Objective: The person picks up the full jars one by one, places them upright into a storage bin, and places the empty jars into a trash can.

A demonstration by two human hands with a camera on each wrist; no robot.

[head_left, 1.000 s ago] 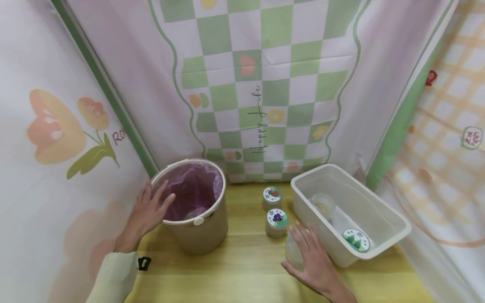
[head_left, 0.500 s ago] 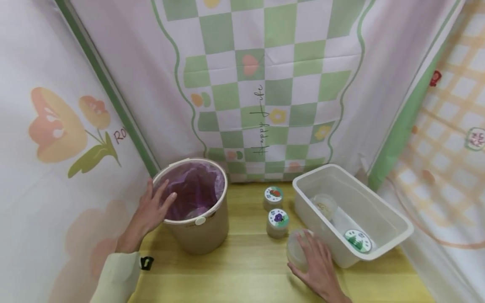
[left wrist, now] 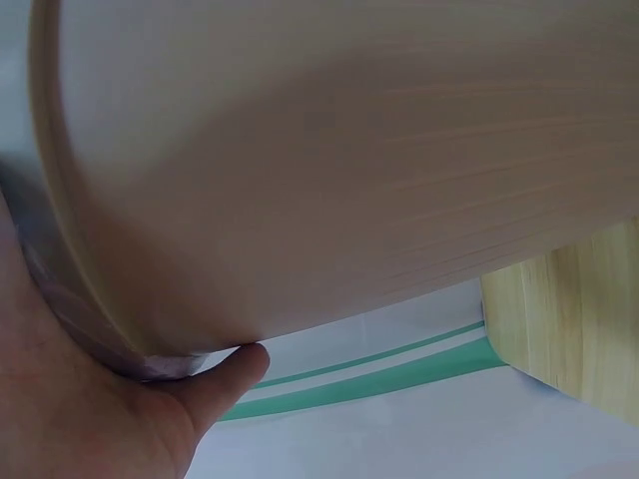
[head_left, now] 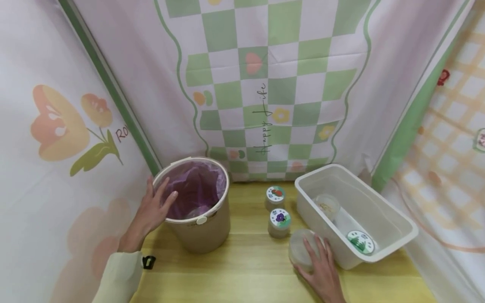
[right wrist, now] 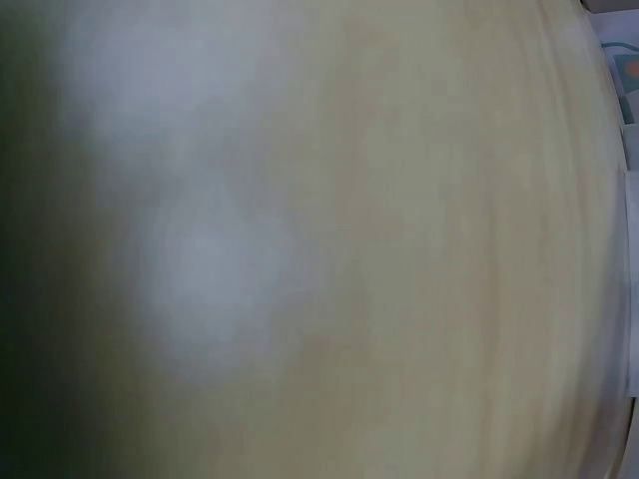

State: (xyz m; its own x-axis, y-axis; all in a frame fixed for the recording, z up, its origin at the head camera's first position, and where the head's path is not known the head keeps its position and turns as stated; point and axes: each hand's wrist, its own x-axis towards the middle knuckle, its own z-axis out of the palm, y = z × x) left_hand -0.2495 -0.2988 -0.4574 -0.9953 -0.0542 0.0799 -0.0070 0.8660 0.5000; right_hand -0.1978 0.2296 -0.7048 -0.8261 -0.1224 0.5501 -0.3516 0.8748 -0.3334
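Note:
My left hand [head_left: 149,208] rests on the rim of a beige bin [head_left: 206,231], fingers spread over the opening. The left wrist view shows the palm against the rim and one digit along the outer wall [left wrist: 300,180]. A purple bag [head_left: 197,176] lines the bin. My right hand [head_left: 320,267] holds a round translucent jar [head_left: 300,247] on the table, thumb at its near side, fingers over the top. The right wrist view is mostly a blur. Beyond stand two small jars, one with a purple flower sticker [head_left: 279,223], one with a red sticker [head_left: 275,197].
A white rectangular tub [head_left: 339,246] stands to the right of the jars. Inside are a clear round container [head_left: 326,206] and one with a green leaf lid [head_left: 361,242]. Patterned cloth [head_left: 280,84] hangs at the back and sides. The tabletop [head_left: 227,269] is wooden.
My right hand has drawn right and its fingers have closed in around the translucent jar, showing more of its top. The left hand stays on the bin rim.

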